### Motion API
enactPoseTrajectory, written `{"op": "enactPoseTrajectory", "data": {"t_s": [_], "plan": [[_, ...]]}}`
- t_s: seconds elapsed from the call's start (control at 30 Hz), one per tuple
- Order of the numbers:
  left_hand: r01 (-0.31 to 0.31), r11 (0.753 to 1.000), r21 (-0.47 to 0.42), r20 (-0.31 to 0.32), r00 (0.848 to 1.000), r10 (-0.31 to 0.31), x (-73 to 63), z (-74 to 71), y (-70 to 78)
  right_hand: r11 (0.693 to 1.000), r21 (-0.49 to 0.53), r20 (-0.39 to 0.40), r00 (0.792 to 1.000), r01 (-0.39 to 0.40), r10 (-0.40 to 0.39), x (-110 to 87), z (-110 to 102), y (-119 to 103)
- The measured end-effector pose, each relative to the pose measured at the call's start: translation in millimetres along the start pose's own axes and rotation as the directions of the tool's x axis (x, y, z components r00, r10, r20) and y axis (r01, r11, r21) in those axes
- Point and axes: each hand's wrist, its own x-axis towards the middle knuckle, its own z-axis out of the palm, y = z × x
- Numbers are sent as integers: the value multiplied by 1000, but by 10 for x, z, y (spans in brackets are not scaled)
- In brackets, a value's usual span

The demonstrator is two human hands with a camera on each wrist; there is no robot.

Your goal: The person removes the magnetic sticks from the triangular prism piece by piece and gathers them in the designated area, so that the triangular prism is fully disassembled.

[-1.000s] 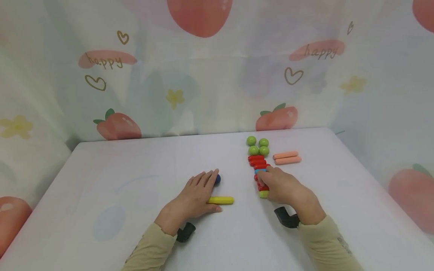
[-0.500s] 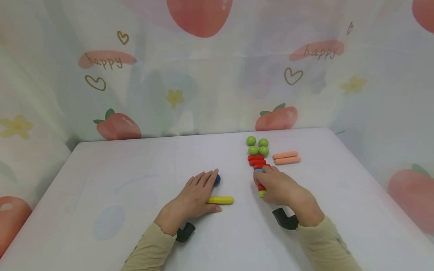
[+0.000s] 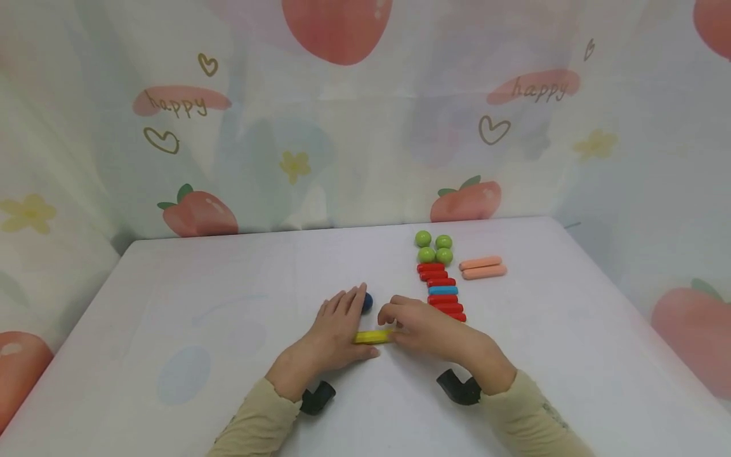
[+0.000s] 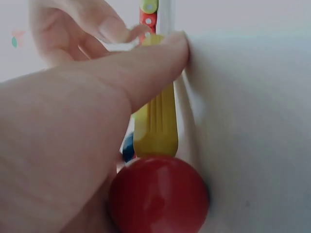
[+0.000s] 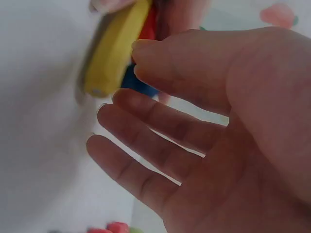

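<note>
My left hand (image 3: 334, 327) lies with straight fingers over a small group of pieces. From under it stick out a yellow stick (image 3: 372, 337) and part of a dark blue ball (image 3: 367, 302). A red ball (image 4: 158, 194) at the stick's near end shows in the left wrist view, where my thumb crosses over the stick. My right hand (image 3: 431, 327) hovers at the stick's other end, fingers loosely bent. Seen from the right wrist, its fingertips (image 5: 107, 114) are spread beside the stick with nothing between them.
Right of the hands runs a row of red sticks (image 3: 441, 282) with one blue stick (image 3: 443, 290) among them. Several green balls (image 3: 426, 255) stand behind it, and two peach-coloured sticks (image 3: 484, 272) lie to its right. A patterned cloth (image 3: 365, 139) hangs behind the table.
My right hand has left the row of red sticks and moved left to the yellow stick, uncovering the blue stick and the red ones around it. My left hand has barely shifted.
</note>
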Motion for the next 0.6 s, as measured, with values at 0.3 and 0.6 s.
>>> {"op": "enactPoseTrajectory", "data": {"t_s": [0.3, 0.6], "plan": [[0, 1000, 1, -3, 1000, 0, -8, -15, 40, 1000, 8, 3, 1000, 20, -20, 66, 101, -21], [-102, 994, 45, 102, 990, 97, -50, -106, -36, 1000, -30, 14, 1000, 7, -7, 36, 75, 35]]}}
